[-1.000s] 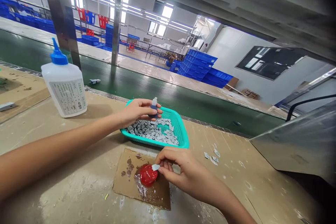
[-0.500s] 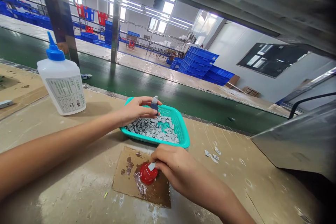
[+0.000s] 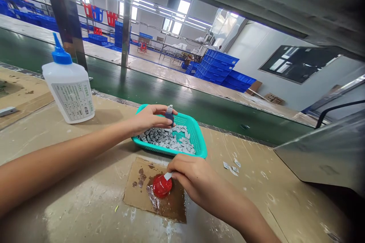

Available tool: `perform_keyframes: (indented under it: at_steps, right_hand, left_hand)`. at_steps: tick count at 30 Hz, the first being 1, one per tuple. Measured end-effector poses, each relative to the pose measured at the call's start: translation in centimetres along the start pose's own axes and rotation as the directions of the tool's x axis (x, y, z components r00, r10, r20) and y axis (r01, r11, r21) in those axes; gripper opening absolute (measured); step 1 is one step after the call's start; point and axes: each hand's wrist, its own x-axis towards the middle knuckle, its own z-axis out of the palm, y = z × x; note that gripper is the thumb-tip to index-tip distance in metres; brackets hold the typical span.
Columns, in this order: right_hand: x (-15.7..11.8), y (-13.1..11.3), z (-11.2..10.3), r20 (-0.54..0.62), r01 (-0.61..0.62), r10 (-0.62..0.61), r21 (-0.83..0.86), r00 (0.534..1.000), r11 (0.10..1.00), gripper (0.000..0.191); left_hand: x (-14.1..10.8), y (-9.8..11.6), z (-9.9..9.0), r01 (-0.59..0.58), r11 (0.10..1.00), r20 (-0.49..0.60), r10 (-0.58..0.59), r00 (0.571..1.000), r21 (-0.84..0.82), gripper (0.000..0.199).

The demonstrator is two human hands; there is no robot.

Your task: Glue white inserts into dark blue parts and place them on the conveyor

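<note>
Holding a small part (image 3: pixel 169 115) clamped between thumb and fingers, the left hand (image 3: pixel 149 118) rests at the far side of a teal basket (image 3: pixel 196 136). The part stands nearly upright, long axis vertical, white end up and dark blue end down. Grey pieces (image 3: pixel 165 140) fill the basket. Near it, the right hand (image 3: pixel 194 174) has its fingers together, pinching a white tab (image 3: pixel 168 175). The tab's long axis slants, its free end pointing left and down onto a red mound (image 3: pixel 162 186) on stained cardboard (image 3: pixel 174 205). On the bench (image 3: pixel 228 209), a glue bottle (image 3: pixel 68 91) stands far left, with loose white pieces (image 3: pixel 231 167) to the right.
</note>
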Motion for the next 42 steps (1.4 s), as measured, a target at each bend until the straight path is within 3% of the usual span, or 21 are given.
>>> perform_keyframes:
  at_steps: [5, 11, 22, 30, 42]
  right_hand:
    - [0.03, 0.21, 0.04, -0.002, -0.014, 0.014, 0.054, 1.0, 0.998, 0.016]
    - [0.04, 0.45, 0.12, 0.007, -0.02, 0.02, 0.065, 1.0, 0.998, 0.017]
    - [-0.11, 0.59, -0.04, 0.003, -0.032, 0.032, 0.074, 0.999, 0.997, 0.017]
    - [-0.33, 0.63, 0.13, 0.006, -0.027, 0.026, 0.078, 1.0, 0.997, 0.018]
    - [-0.54, 0.54, 0.31, -0.015, -0.043, 0.043, 0.025, 0.999, 0.999, 0.017]
  left_hand:
    - [0.06, 0.02, -0.12, 0.016, 0.992, -0.071, -0.008, 0.997, 0.122, 0.029]
    - [0.17, -0.25, -0.36, -0.021, 0.979, -0.04, 0.03, 0.999, 0.201, 0.03]
    - [0.19, -0.3, -0.25, 0.0, 0.992, -0.016, 0.002, 1.0, 0.126, 0.026]
    - [0.12, -0.31, -0.38, -0.074, 0.978, 0.015, 0.072, 0.997, 0.197, 0.019]
    - [0.15, -0.24, -0.28, -0.064, 0.976, -0.01, 0.067, 0.998, 0.208, 0.018]
